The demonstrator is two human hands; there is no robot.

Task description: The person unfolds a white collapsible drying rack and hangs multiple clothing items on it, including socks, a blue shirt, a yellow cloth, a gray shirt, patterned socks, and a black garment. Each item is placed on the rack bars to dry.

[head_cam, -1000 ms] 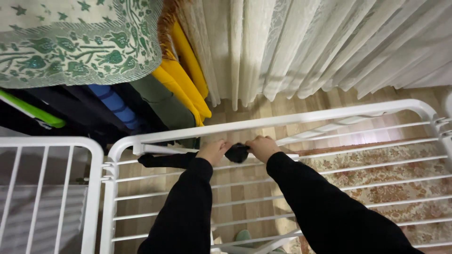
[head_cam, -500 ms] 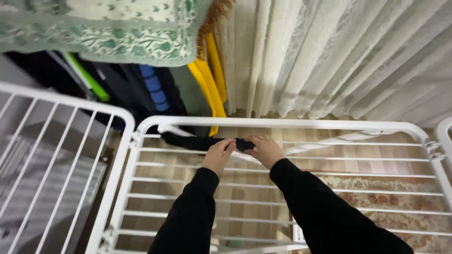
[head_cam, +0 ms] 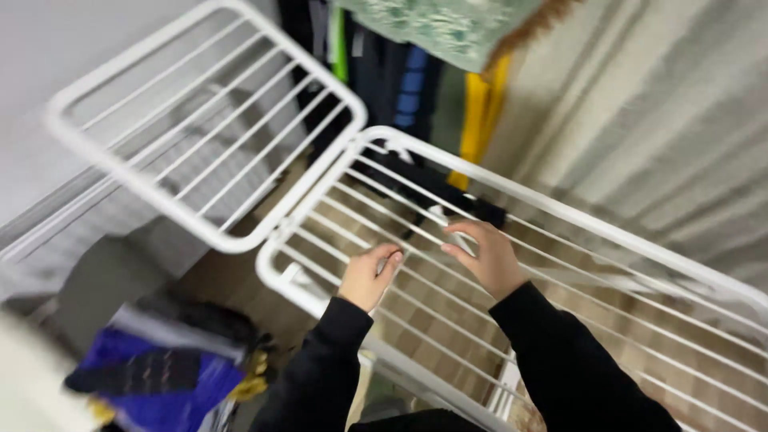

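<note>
A white wire drying rack (head_cam: 560, 210) runs across the middle of the head view, with a raised side wing (head_cam: 200, 120) at the left. A dark sock-like cloth (head_cam: 432, 188) lies over the far rods. My left hand (head_cam: 366, 276) hovers above the near rods with its fingers curled and nothing in it. My right hand (head_cam: 484, 256) is a little farther out, fingers apart, just short of the dark cloth and not gripping it. Both arms wear black sleeves.
A heap of blue, black and yellow laundry (head_cam: 160, 368) lies at the lower left. Dark, green and yellow clothes (head_cam: 416, 88) hang beyond the rack under a green patterned fabric (head_cam: 448, 28). Pale curtains (head_cam: 664, 136) fill the right side.
The view has swung left and tilted. Both hands have let go of the dark cloth on the far rod and pulled back toward me over the near rods.
</note>
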